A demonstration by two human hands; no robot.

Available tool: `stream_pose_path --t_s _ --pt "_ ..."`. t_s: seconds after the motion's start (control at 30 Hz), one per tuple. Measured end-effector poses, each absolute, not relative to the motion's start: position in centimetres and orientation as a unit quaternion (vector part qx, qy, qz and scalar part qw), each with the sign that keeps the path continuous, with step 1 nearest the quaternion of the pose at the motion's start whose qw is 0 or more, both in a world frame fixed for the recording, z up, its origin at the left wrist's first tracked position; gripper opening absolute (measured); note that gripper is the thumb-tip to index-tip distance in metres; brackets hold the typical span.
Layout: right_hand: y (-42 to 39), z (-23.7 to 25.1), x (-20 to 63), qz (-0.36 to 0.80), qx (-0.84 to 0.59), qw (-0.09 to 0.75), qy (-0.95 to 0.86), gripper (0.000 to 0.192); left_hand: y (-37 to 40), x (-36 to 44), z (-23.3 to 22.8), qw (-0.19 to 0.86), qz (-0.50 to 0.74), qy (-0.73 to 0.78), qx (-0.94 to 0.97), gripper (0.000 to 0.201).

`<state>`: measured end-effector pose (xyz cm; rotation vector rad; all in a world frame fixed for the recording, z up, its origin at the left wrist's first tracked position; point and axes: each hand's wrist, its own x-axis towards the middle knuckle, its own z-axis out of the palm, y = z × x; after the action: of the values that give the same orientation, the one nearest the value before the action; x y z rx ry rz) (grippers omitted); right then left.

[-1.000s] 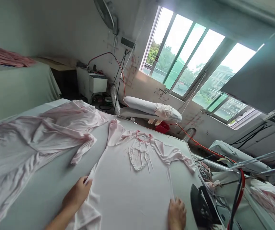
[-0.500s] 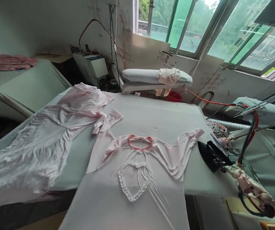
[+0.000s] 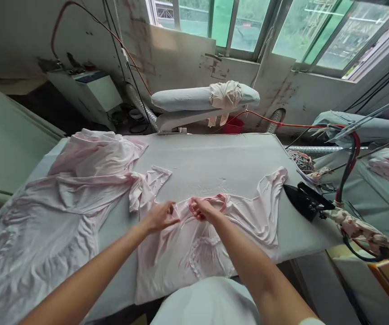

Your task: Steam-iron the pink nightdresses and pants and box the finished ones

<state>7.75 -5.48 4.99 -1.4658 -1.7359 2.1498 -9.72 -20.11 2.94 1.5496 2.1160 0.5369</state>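
A pale pink T-shirt (image 3: 177, 257) with a darker pink neckband lies front up on the padded ironing table (image 3: 197, 158). Its chest carries a ruffled heart, partly covered by my right forearm. My left hand (image 3: 162, 216) pinches the shirt's shoulder cloth just left of the collar. At the left side of the neckband, my right hand (image 3: 203, 210) grips the collar between thumb and fingers. To the right, beyond the sleeve, a black iron (image 3: 304, 201) rests on the table with its cloth-wrapped hose.
More pale pink garments (image 3: 62, 203) lie heaped along the table's left side. A padded sleeve board (image 3: 187, 98) stands behind the far edge, near a red bucket (image 3: 233, 125). Cables and a red hose (image 3: 289, 125) run across at right.
Both my hands have come into view and taken hold of the shirt near its collar. The shirt is drawn up and bunched, its lower part now nearer the table edge. The view has shifted.
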Motion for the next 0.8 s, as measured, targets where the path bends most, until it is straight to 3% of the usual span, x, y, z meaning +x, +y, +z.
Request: stream_pose_path --t_s 0.13,0.27,0.37,0.43,0.47,0.53,0.6,0.63,0.73,0.8 --pt "-5.7 3.7 1.3 0.725 -0.475 -0.014 -0.499 0.027 -23.2 -17.0 2.8 0.319 0.005 0.764 0.562 0.029" --pt "-4.5 3.1 -0.6 0.724 -0.489 -0.041 -0.485 0.031 -24.4 -21.1 2.2 0.332 -0.028 0.807 0.487 0.034" --pt "-1.1 3.8 1.9 0.704 -0.472 -0.090 -0.522 0.036 -21.9 -18.1 2.4 0.212 0.060 0.855 0.469 0.024" --pt "2.0 4.9 5.3 0.673 -0.472 -0.039 -0.568 0.028 -19.0 -13.4 2.9 0.178 0.217 0.861 0.425 0.026" --pt "3.6 5.5 7.2 0.649 -0.481 0.022 -0.589 0.022 -17.4 -10.6 3.2 0.229 0.293 0.843 0.389 0.031" --pt "6.2 6.1 10.5 0.592 -0.496 0.152 -0.617 0.025 -13.7 -5.0 3.3 0.480 0.376 0.734 0.298 0.042" --pt "7.8 5.8 12.5 0.538 -0.484 0.217 -0.655 0.035 -9.8 -0.3 3.0 0.723 0.375 0.549 0.187 0.049" --pt "8.2 5.3 13.1 0.521 -0.474 0.221 -0.675 0.039 -8.0 1.3 2.7 0.787 0.371 0.474 0.135 0.048" --pt "8.5 3.4 14.9 0.507 -0.461 0.176 -0.707 0.038 -3.6 3.2 2.0 0.794 0.426 0.427 0.072 0.033" --pt "9.1 3.0 17.8 0.506 -0.462 0.139 -0.715 0.025 -1.8 2.9 2.0 0.761 0.451 0.458 0.088 0.024"
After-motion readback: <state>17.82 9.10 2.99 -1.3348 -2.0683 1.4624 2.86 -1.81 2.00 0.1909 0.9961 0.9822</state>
